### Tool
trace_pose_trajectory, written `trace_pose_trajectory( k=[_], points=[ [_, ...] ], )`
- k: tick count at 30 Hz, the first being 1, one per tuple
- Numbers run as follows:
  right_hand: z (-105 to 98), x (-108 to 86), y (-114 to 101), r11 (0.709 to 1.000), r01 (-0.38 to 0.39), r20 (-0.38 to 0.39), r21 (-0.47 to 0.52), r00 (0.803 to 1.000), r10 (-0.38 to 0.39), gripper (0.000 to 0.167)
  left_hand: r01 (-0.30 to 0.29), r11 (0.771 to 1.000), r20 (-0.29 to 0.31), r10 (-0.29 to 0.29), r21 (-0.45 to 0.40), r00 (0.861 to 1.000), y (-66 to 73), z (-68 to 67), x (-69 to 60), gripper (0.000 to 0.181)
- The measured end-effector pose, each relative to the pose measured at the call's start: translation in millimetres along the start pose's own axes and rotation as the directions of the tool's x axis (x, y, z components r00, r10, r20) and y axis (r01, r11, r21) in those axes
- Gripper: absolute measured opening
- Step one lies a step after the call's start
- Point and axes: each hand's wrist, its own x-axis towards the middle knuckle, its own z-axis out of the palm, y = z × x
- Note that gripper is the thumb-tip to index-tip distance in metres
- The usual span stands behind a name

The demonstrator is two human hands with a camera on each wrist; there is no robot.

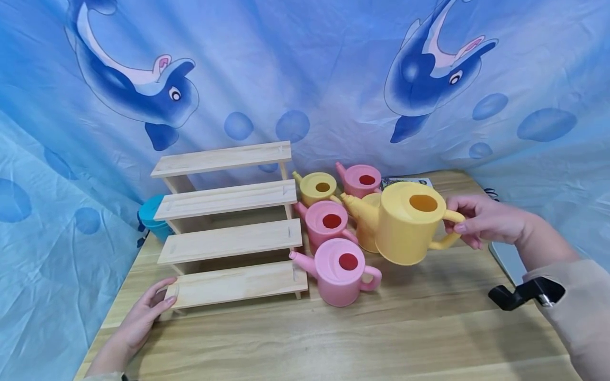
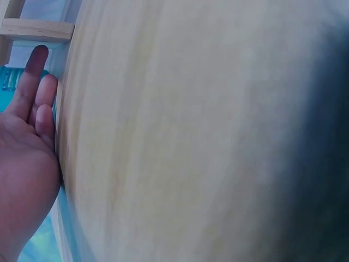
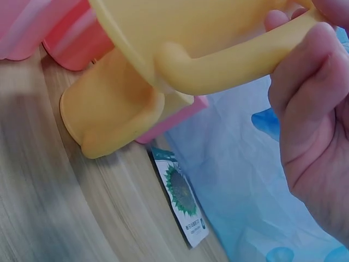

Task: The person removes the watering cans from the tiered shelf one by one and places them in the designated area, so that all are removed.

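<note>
My right hand [image 1: 491, 219] grips the handle of a yellow watering can [image 1: 405, 238], held raised above the table with its spout to the left. The curled fingers round the handle [image 3: 234, 68] show closely in the right wrist view. My left hand [image 1: 138, 317] touches the left end of a four-tier wooden shelf [image 1: 238, 286] at its lowest step, fingers [image 2: 34, 82] nearly straight. Between shelf and right hand stand a light pink watering can [image 1: 339, 283], a darker pink one [image 1: 326, 225], a small yellow one [image 1: 316, 185], another pink one [image 1: 359, 177] and a partly hidden yellow one [image 1: 366, 233].
A teal container [image 1: 154, 217] stands behind the shelf's left side. A printed packet [image 3: 182, 196] lies near the table's back edge. At the right edge a pale flat object [image 1: 507, 262] is partly hidden by the arm. A blue dolphin-print curtain [image 1: 305, 69] hangs behind.
</note>
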Motion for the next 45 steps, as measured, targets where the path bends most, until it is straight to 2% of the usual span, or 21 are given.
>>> trace_pose_trajectory(
  k=[8,13,16,24,39,45],
  points=[
    [5.4,-4.1,9.9,0.998,-0.047,0.035,0.038,0.998,0.045,0.026,0.005,1.000,-0.003,-0.005,0.006,1.000,-0.6,-0.9,0.4,0.049],
    [9.8,-8.5,17.4,0.989,-0.146,-0.030,0.030,0.989,0.147,0.020,-0.002,1.000,-0.003,0.002,0.005,1.000,1.3,0.0,-0.1,0.049],
    [11.5,-10.4,24.2,0.984,-0.175,-0.047,0.018,0.983,0.175,0.016,-0.002,1.000,0.000,0.002,0.000,1.000,2.0,0.2,-0.5,0.049],
    [12.9,-16.2,44.5,0.965,-0.244,-0.013,0.097,0.969,0.247,0.010,0.005,1.000,-0.010,-0.005,0.030,1.000,2.3,0.8,-1.3,0.050],
    [9.5,-21.1,65.2,0.920,-0.340,-0.006,0.194,0.938,0.348,0.014,0.023,0.999,0.012,-0.023,-0.026,1.000,4.4,0.0,-0.4,0.051],
    [8.8,-20.9,67.9,0.916,-0.359,-0.021,0.178,0.930,0.368,0.014,0.033,0.999,0.013,-0.033,-0.023,0.999,2.0,-1.0,-0.5,0.051]
  ],
)
